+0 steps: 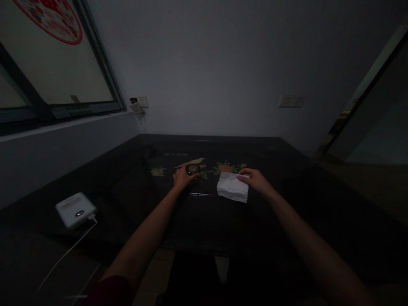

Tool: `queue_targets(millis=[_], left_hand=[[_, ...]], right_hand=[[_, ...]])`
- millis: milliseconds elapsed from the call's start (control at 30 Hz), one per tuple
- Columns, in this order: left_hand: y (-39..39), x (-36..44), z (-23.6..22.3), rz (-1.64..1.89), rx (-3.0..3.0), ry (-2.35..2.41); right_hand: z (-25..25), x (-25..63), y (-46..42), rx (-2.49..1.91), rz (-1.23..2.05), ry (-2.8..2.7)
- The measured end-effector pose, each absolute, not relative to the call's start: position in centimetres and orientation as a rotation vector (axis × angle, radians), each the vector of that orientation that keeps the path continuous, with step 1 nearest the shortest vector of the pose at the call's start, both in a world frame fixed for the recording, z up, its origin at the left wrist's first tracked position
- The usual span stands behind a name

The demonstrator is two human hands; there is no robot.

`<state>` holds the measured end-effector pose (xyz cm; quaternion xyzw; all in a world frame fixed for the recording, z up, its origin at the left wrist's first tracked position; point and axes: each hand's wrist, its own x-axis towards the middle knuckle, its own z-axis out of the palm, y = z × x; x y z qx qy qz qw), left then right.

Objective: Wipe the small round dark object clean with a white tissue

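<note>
My left hand (182, 177) is closed around the side of a small round dark object (193, 169) with a shiny, glass-like top. Its exact kind is hard to make out in the dim light. To the right, my right hand (255, 180) pinches the upper right corner of a creased white sheet of paper or tissue (233, 187). The sheet hangs flat over the table, apart from the round object. Both hands are above the middle of the dark glossy table (204, 221), near its printed bird and flowers (225, 168).
A white box-shaped device (75, 209) with a white cable (65, 255) plugged in sits at the table's left. Wall sockets (290, 101) and a plug with an adapter (135, 105) are on the wall behind. A window (57, 63) is at the left.
</note>
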<state>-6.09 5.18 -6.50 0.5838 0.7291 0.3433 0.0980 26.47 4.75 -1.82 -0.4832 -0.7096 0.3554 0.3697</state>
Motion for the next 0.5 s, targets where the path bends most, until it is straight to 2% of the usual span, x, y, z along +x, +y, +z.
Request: queue_targets(millis=[167,267,433,500], left_hand=[[5.9,-6.3,-7.0,0.970,1.843,2.145],[6.5,-7.1,-7.1,0.976,1.828,1.943],[6.7,-7.7,-7.2,1.097,1.843,1.717],[6.6,-7.5,-7.2,1.131,1.851,1.708]], right_hand=[[-3.2,18.9,3.9,-1.138,1.251,-1.774],[-4.6,14.8,3.5,-1.184,1.282,-1.823],[-5.0,11.7,2.9,-1.235,0.924,-1.990],[-4.7,11.7,2.1,-1.180,0.574,-2.149]])
